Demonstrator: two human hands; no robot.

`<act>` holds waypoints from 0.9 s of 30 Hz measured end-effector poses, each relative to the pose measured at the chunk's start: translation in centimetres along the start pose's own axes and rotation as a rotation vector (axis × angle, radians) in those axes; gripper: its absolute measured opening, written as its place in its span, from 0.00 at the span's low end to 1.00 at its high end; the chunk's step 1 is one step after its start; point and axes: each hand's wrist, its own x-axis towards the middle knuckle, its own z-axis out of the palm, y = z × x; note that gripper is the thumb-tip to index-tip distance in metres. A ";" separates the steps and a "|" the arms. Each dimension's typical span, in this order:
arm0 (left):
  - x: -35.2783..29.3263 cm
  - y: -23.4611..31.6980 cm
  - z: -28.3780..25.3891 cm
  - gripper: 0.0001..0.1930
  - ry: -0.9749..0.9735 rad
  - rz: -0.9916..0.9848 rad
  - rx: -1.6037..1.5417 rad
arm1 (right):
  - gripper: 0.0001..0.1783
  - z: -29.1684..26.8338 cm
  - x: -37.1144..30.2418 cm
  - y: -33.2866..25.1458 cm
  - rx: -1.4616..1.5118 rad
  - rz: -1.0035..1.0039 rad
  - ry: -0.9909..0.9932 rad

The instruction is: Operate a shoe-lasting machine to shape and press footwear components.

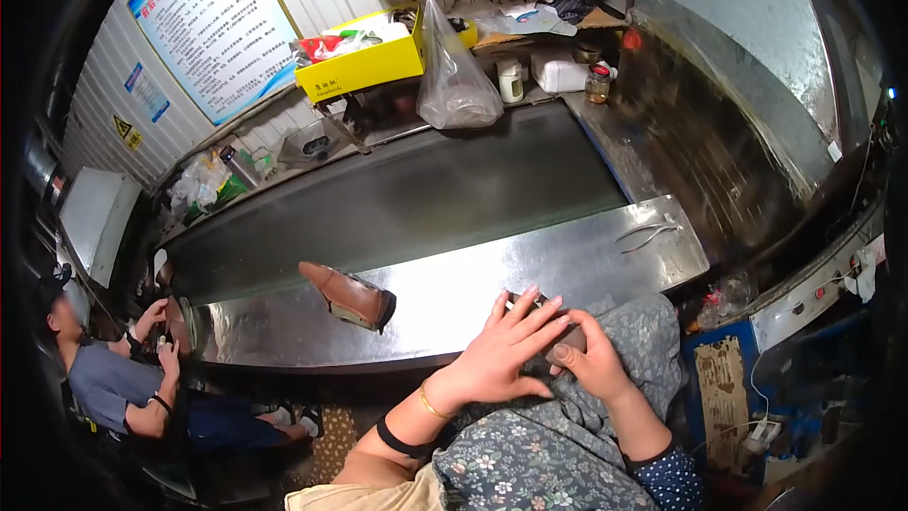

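Note:
My left hand [506, 350] lies flat with its fingers stretched and slightly apart, across a small brown piece [566, 339]. Around the right side of that piece curl the fingers of my right hand [601, 360], thumb on top. Most of the piece is hidden under my hands, so its kind does not show. Both hands are above my flowered apron [530, 445], at the front edge of a shiny metal ledge [454, 298]. Left of them, a brown leather shoe [350, 295] sits tilted on the ledge. A pair of pliers [651, 233] lies at the ledge's right end.
Behind the ledge runs a dark conveyor belt [397, 194]. A yellow box [364, 66], a hanging plastic bag [459, 80] and a glass jar [598, 85] are beyond it. At the left a co-worker [132, 378] sits, hands at the ledge's end.

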 end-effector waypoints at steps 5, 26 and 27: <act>-0.5 -0.7 0.2 0.38 0.091 -0.013 -0.066 | 0.43 0.6 -0.7 -2.2 -0.156 -0.137 -0.116; -2.9 -0.6 3.5 0.19 0.294 -0.316 -0.976 | 0.29 3.6 2.2 -1.4 -0.357 -0.370 0.070; -2.7 -0.4 3.8 0.19 0.303 -0.357 -1.166 | 0.28 3.5 2.0 -1.3 -0.347 -0.411 0.098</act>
